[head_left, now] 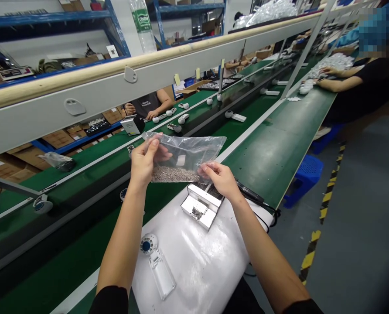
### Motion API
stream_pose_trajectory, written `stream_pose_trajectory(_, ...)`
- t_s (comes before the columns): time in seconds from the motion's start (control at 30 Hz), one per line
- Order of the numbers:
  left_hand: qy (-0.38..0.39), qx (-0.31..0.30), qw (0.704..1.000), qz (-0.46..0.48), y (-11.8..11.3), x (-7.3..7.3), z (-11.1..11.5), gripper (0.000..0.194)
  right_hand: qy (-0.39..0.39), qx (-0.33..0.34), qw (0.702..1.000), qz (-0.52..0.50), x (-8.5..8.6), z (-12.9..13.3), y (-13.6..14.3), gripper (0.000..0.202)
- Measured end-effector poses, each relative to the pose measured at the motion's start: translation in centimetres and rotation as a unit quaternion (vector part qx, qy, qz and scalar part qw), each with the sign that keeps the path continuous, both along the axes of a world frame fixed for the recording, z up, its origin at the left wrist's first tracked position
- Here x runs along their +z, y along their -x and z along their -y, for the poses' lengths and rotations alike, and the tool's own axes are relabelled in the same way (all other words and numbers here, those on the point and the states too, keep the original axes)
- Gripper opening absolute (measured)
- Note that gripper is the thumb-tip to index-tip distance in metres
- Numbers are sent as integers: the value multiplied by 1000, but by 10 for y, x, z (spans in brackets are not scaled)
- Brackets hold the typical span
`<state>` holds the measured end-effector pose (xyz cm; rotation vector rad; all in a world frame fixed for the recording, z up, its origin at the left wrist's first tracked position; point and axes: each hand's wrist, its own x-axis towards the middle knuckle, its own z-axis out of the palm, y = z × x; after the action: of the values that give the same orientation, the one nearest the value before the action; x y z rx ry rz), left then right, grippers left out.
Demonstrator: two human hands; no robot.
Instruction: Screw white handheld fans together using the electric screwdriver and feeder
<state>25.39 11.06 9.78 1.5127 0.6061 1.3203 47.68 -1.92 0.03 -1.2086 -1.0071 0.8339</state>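
I hold a clear plastic bag up in front of me with both hands. Small grey screws fill its bottom. My left hand pinches the bag's upper left edge. My right hand grips its lower right corner. Directly under the bag a shiny metal tray rests on a white mat. A white handheld fan part with a blue centre lies on the mat near my left forearm.
A green conveyor belt runs away to the upper right carrying several white fan parts. Other people's arms work at the far right and one across the belt. A black tool with cable lies right of the tray; blue stools stand in the aisle.
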Motion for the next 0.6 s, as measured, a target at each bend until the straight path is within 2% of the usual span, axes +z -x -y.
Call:
stream_pose_trajectory(0.2, -26, 10, 1000, -2, 0, 12, -3, 45, 6, -6, 1000, 7, 2, 2, 0, 47)
stream_pose_trajectory(0.6, -48, 1, 999, -12, 0, 20, 0, 44, 4, -2, 1000, 6, 2, 1, 0, 47)
